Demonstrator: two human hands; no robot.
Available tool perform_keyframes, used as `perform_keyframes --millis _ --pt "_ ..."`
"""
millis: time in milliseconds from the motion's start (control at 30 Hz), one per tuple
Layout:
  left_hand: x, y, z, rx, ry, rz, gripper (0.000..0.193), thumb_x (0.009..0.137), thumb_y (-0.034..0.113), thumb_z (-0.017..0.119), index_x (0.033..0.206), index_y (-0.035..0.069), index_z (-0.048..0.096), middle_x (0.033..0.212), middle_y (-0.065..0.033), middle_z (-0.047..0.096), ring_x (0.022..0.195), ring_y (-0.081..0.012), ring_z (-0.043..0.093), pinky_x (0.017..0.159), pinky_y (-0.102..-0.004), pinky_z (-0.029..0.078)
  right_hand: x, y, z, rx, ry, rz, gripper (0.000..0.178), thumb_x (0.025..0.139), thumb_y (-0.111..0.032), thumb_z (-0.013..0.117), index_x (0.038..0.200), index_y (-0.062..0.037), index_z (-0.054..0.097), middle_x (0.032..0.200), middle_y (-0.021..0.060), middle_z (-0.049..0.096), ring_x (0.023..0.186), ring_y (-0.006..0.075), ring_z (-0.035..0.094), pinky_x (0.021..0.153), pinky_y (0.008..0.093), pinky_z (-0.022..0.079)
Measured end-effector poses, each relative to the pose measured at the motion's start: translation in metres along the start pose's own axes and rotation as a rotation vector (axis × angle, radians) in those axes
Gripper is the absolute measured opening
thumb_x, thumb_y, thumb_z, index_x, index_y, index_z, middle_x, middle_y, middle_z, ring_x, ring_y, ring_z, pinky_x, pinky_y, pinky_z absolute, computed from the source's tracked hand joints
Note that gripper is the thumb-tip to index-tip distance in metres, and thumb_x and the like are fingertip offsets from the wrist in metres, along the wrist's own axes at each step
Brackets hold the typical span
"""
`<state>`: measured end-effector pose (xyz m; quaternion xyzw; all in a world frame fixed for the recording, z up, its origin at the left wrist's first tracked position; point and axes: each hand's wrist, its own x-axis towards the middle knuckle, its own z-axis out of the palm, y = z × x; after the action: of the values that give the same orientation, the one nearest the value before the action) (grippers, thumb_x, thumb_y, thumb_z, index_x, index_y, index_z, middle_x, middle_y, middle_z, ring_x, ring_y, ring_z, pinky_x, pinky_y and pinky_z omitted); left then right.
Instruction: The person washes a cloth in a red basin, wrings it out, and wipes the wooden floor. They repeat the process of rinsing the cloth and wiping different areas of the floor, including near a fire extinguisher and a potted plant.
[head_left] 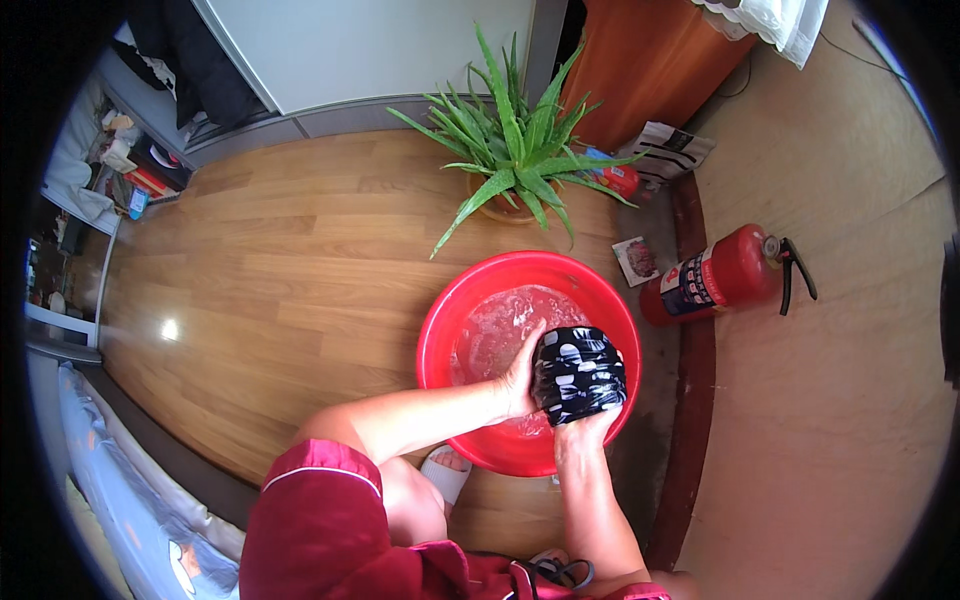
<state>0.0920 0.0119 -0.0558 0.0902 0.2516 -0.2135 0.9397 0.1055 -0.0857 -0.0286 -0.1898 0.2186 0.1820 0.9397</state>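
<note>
My left hand (518,385): closed on the cloth (580,372), thumb along its left side. My right hand (588,428): near edge, fingers hidden; grip, I cannot tell. Cloth: bunched over the tub (436,345); likely soft, slippery, heavy if soaked; best held both sides.

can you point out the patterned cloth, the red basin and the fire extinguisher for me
Patterned cloth (580,375): head view, middle of its bunched black-and-white fabric
Red basin (440,335): head view, left inner wall
Fire extinguisher (710,278): head view, middle of its cylinder
</note>
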Motion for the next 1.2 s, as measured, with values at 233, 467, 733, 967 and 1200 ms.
perform_keyframes --millis 233,467,733,967,1200 --pt "0.002 0.015 -0.003 0.022 -0.138 -0.008 0.057 0.079 0.055 0.045 0.111 0.008 0.054 0.105 -0.0117 0.06 0.095 -0.0254 0.058 0.085 -0.0399 0.047 -0.008 -0.023 0.008 -0.966 -0.158 -0.436 0.04 0.079 -0.008 0.056 0.116 -0.006 0.041 0.11 0.0065 0.048 0.102 0.0156 0.048 0.09 0.0287 0.038" --pt "0.004 0.01 0.012 0.097 0.191 0.084 0.03 0.078 0.043 0.055 0.084 0.015 0.063 0.08 -0.0028 0.064 0.075 -0.0187 0.061 0.07 -0.0355 0.05 -0.024 -0.073 -0.007 -1.106 -0.487 -0.007 0.108 0.054 -0.014 0.08 0.138 -0.0147 0.012 0.132 0.0097 0.033 0.121 0.023 0.036 0.1 0.0364 0.03" --pt "-0.001 0.008 0.032 0.359 0.306 0.543 0.021 0.079 0.025 0.059 0.093 0.01 0.057 0.086 -0.0032 0.061 0.08 -0.0149 0.058 0.073 -0.0297 0.048 -0.017 -0.022 -0.036 -0.43 -0.228 -0.116 0.091 0.06 -0.051 0.073 0.133 -0.0174 0.03 0.13 0.0047 0.039 0.119 0.0244 0.04 0.097 0.0433 0.035" --pt "-0.031 0.019 0.049 1.335 -0.378 1.125 0.016 0.073 0.011 0.061 0.088 0.005 0.058 0.11 -0.015 0.055 0.108 -0.0297 0.051 0.092 -0.04 0.04 -0.022 -0.018 -0.029 -0.155 -0.023 0.279 0.063 0.079 -0.058 0.048 0.119 -0.0106 0.045 0.116 0.0091 0.052 0.104 0.0242 0.053 0.086 0.0412 0.047" --pt "-0.037 0.002 0.052 1.568 -0.921 1.188 0.02 0.069 0.015 0.067 0.087 0.012 0.06 0.106 -0.0108 0.057 0.107 -0.0331 0.052 0.09 -0.0449 0.042 -0.019 -0.032 -0.057 -0.362 -0.002 0.39 0.036 0.091 -0.035 0.039 0.113 -0.0078 0.047 0.107 0.0079 0.055 0.096 0.0217 0.057 0.079 0.0355 0.051"
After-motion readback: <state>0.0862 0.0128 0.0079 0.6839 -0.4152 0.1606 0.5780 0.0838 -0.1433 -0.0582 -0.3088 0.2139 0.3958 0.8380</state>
